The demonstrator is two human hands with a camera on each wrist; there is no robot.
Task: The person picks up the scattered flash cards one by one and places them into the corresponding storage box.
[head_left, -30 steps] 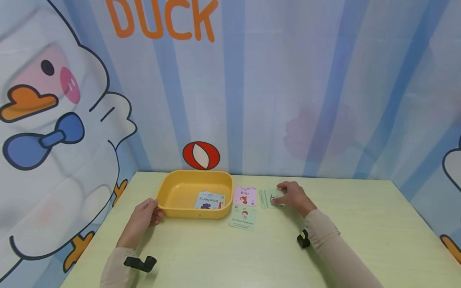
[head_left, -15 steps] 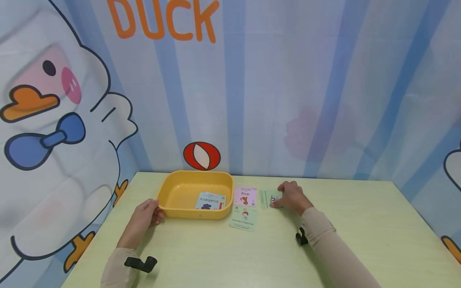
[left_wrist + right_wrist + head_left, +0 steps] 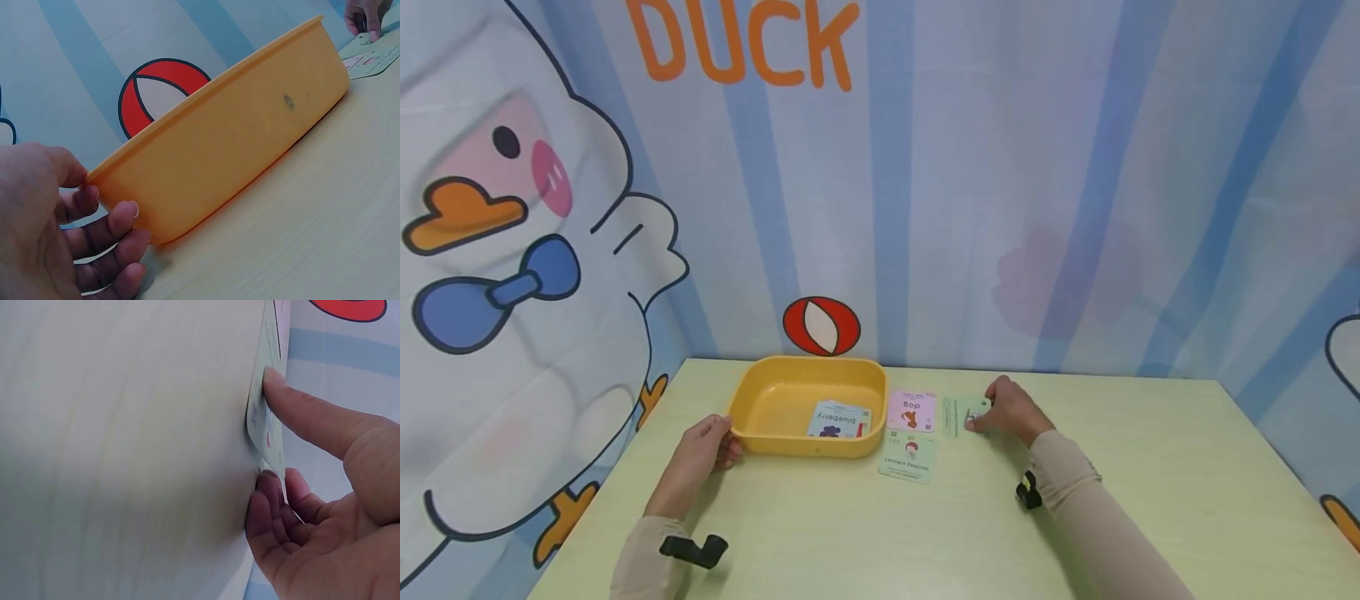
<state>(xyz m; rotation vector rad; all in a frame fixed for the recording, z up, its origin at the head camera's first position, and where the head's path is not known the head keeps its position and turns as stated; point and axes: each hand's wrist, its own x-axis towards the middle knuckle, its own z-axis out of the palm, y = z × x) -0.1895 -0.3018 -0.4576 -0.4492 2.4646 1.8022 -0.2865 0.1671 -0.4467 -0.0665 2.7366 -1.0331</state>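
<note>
Seemed partway through, with the Lantern Festival card (image 3: 907,458) lying nearest on the desk (image 3: 835,529). Pinched the near left corner of the yellow tray (image 3: 782,446) between thumb and forefinger of the left hand (image 3: 700,448), with other fingers loosely bent. Had the blueberry card (image 3: 838,419) inside; could not count any beneath. Farther right, held the green card (image 3: 957,417) on the desk with the right hand (image 3: 1015,412), not yet released, with thumb on its face and fingers at its edge. Had the dog card (image 3: 912,411) flat, beyond the Lantern Festival card.
</note>
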